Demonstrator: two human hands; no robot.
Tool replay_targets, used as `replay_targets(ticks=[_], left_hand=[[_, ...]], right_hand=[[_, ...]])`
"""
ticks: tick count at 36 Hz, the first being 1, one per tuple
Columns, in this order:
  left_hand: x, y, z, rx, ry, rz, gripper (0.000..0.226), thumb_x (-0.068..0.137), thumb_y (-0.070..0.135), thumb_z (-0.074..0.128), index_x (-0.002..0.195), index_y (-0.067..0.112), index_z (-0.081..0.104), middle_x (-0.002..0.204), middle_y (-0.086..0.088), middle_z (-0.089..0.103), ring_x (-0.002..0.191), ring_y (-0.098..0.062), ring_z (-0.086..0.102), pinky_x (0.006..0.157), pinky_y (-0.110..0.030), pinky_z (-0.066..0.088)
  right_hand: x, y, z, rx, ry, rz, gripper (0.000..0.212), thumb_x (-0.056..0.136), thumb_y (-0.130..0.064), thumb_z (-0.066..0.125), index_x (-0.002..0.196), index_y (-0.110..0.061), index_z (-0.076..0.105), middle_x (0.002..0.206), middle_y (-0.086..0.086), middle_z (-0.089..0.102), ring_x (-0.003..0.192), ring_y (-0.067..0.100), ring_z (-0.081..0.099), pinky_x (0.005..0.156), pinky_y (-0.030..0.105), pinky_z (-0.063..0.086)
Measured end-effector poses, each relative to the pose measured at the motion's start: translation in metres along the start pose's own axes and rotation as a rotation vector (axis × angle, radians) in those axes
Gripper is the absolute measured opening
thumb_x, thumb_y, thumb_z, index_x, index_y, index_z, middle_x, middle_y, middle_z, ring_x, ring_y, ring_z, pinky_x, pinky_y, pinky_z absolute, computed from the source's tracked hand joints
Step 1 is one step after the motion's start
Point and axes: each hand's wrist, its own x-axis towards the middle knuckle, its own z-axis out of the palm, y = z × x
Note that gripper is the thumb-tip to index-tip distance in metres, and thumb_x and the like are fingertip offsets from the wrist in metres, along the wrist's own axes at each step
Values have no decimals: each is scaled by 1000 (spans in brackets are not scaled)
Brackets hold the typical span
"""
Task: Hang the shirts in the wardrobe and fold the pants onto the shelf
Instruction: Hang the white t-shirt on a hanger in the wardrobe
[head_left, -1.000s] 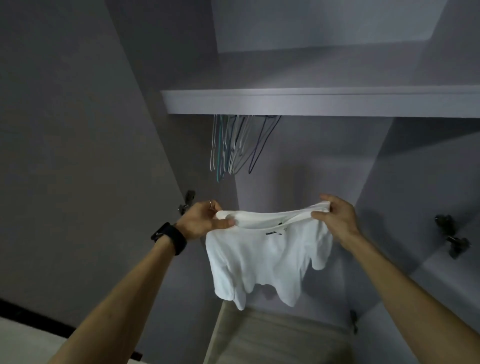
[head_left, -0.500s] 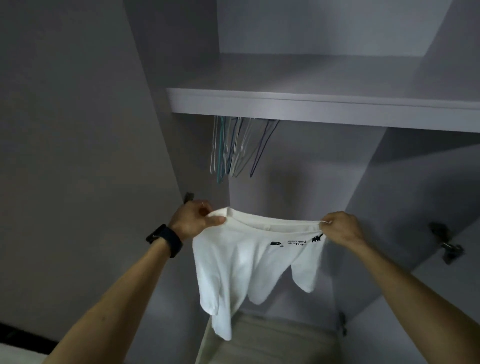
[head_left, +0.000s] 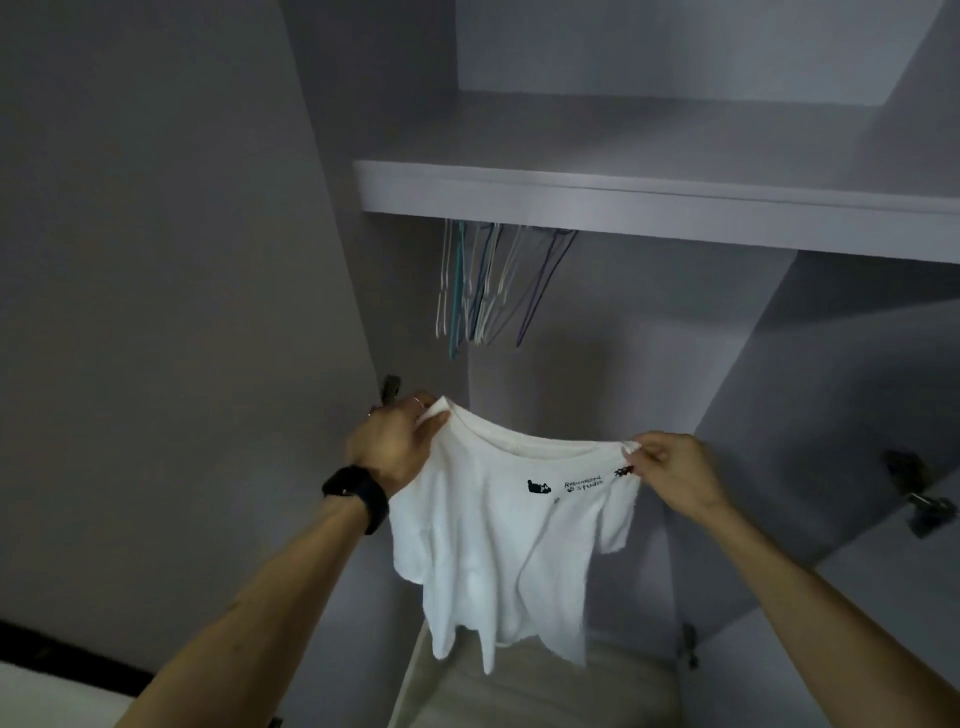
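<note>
A small white shirt (head_left: 498, 545) with a dark print near its collar hangs spread between my hands in front of the open wardrobe. My left hand (head_left: 395, 447), with a black watch on its wrist, grips the shirt's left shoulder. My right hand (head_left: 670, 467) pinches the right shoulder. Several empty hangers (head_left: 488, 286) hang bunched together under the wardrobe shelf (head_left: 675, 208), above and slightly left of the shirt. The rail they hang from is hidden by the shelf.
The open wardrobe door (head_left: 156, 312) stands at the left, with a hinge (head_left: 390, 388) just behind my left hand. Another hinge (head_left: 919, 493) sits on the right door. A pale wardrobe floor (head_left: 519, 696) lies below the shirt.
My hands have drawn apart and stretched the shirt's shoulders wider. The shirt has turned so its print faces me, and the view has tilted upward a little.
</note>
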Motion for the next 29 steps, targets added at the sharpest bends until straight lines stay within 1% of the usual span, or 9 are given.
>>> replay_targets(ticks=[2, 4, 7, 11, 15, 18, 22, 26, 29], left_hand=[[-8, 1, -4, 124, 19, 16, 38, 104, 52, 33, 130, 30, 51, 141, -5, 58, 114, -38, 62, 86, -46, 54], [-13, 2, -9, 240, 32, 44, 38, 105, 50, 28, 134, 31, 44, 148, -2, 51, 111, -40, 62, 82, -46, 55], [-11, 4, -22, 406, 143, 103, 32, 106, 42, 36, 131, 29, 50, 127, -3, 59, 96, -37, 65, 74, -43, 51], [9, 7, -50, 666, 340, 220, 17, 91, 24, 69, 107, 20, 73, 104, -9, 66, 101, -35, 63, 91, -50, 46], [29, 9, -73, 815, 352, 192, 26, 82, 13, 78, 108, 18, 75, 134, -17, 62, 137, -41, 46, 119, -60, 12], [34, 4, -82, 896, 334, 112, 25, 84, 13, 71, 109, 18, 74, 146, -20, 51, 146, -41, 33, 121, -53, -11], [37, -17, -72, 1111, 367, 129, 27, 93, 18, 58, 117, 21, 70, 159, -20, 30, 150, -41, 20, 120, -56, -12], [45, -37, -67, 1297, 439, 224, 19, 99, 21, 56, 107, 27, 72, 158, -22, 28, 147, -44, 26, 121, -63, 9], [50, -45, -62, 1360, 562, 260, 34, 105, 20, 35, 115, 27, 67, 160, -24, 21, 148, -47, 19, 121, -63, 13]], right_hand=[[0, -5, 5, -151, 172, -70, 30, 92, -32, 70, 67, -18, 62, 77, -1, 65, 82, 20, 62, 72, 30, 42], [2, -16, 7, -131, 225, -113, 36, 94, -32, 67, 65, -22, 49, 80, 2, 56, 84, 22, 56, 72, 29, 38], [12, -37, 13, -168, 92, -135, 34, 100, -39, 56, 75, -21, 43, 76, 1, 57, 78, 33, 55, 69, 36, 45], [30, -67, 19, -350, -88, -122, 35, 101, -50, 46, 81, -21, 41, 80, 0, 64, 81, 34, 59, 70, 38, 51], [65, -92, 24, -316, -266, -125, 22, 94, -51, 56, 94, -30, 57, 97, -14, 69, 97, 19, 65, 85, 35, 54], [92, -107, 34, -183, -256, -116, 41, 92, -59, 60, 118, -28, 59, 118, -8, 67, 111, 18, 64, 94, 32, 50], [136, -126, 48, -17, -176, -13, 72, 93, -65, 54, 145, -16, 41, 139, 3, 58, 123, 24, 57, 95, 27, 44], [176, -141, 72, 35, -95, 31, 81, 96, -63, 50, 154, -12, 26, 123, 4, 59, 113, 27, 56, 94, 29, 44], [193, -150, 93, -12, -35, 46, 85, 99, -61, 46, 157, -7, 15, 147, 15, 49, 127, 35, 54, 102, 36, 47]])
